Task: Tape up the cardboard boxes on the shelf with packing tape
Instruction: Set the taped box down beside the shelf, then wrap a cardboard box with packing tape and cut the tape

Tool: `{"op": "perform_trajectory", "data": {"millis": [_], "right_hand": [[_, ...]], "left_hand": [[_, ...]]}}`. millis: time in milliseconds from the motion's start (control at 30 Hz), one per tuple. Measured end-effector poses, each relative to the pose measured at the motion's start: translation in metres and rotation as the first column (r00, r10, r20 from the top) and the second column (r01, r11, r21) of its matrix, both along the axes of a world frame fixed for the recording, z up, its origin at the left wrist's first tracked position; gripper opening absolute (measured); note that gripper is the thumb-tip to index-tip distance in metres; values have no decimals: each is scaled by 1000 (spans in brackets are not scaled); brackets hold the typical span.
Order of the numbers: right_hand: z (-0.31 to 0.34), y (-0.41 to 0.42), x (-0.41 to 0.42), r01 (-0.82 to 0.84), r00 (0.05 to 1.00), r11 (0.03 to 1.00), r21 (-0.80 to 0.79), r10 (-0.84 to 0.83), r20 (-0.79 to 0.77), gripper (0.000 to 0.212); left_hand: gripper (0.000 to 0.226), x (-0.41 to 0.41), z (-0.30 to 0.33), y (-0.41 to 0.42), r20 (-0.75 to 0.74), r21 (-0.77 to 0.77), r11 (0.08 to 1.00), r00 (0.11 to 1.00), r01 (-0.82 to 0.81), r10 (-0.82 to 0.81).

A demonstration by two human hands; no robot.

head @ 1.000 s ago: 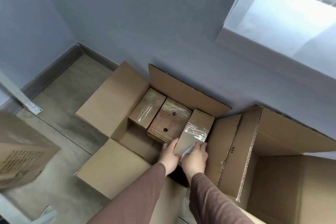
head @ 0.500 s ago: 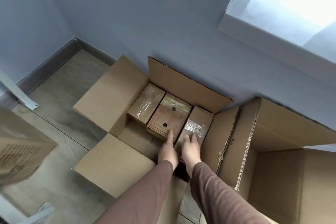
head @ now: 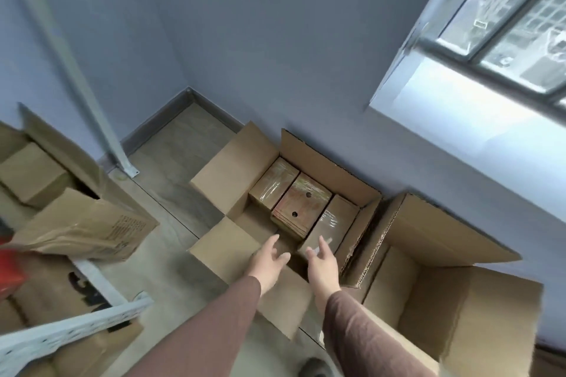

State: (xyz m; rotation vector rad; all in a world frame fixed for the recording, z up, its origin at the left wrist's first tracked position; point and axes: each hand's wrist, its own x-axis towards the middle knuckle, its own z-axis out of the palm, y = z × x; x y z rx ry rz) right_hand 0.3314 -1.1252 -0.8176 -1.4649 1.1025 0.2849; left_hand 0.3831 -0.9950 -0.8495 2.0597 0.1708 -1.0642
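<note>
Presently, findings run from largest item to smallest.

Room: grey wall, a window at upper right, tiled floor (head: 171,168) carrying the cartons.

Shelf: white metal frame (head: 73,333) at lower left, with cartons on and behind it; one printed carton (head: 92,229) lies tilted there, flaps not visibly taped.

Empty carton: large open box (head: 453,315) at right, flaps up, nothing seen inside, touching the packed carton's right flap.

Packed carton: open box (head: 232,174) on the floor against the wall, all four flaps spread outward, unsealed.

Contents: three small boxes side by side inside it. The left small box (head: 274,185) and the right small box (head: 332,225) show glossy clear tape across their tops. The middle small box (head: 301,208) has two round holes in its top; a sheen on it suggests tape, though I cannot confirm it.

Hands: left hand (head: 269,260) and right hand (head: 323,263) hover above the near edge of the packed carton, fingers spread and relaxed, holding nothing, touching nothing.

Tape roll: not seen in view.

Progress: judged partial. At least two small boxes are taped and stowed; cartons on the shelf appear to remain.
</note>
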Motion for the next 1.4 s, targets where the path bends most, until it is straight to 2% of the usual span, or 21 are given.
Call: {"op": "perform_trajectory", "data": {"millis": [100,167,333,500,667,833,1033,1200,1400], "right_hand": [[84,20,8,-77,995,997,17,75,69,56],[164,34,19,-164,977,986,6,162,137,52],[344,77,40,-339,885,940,-25,328,329,42],[500,136,26,-537,691,836,-114,513,509,26],[612,208,-15,-657,483,733,-173,586,650,19],[688,319,-71,-772,227,583,-254,626,746,18],[751,470,-157,-819,55,493,-294,578,814,23],[776,557,-205,-817,23,494,-299,547,837,22],[796,624,-209,-815,42,502,-289,549,835,20]], "left_hand": [[50,-5,83,27,43,-30,992,991,-123,124],[41,-7,162,48,85,-60,976,973,-211,216],[27,-8,348,99,242,-179,928,900,-325,362],[17,-41,519,160,476,-294,853,708,-431,522],[17,-110,643,231,588,-397,778,516,-487,623],[22,-197,728,334,667,-459,710,320,-534,672],[17,-325,789,473,703,-506,613,121,-607,701],[17,-406,816,567,709,-533,526,-11,-663,705],[19,-423,828,639,674,-576,488,-43,-656,738]]}}
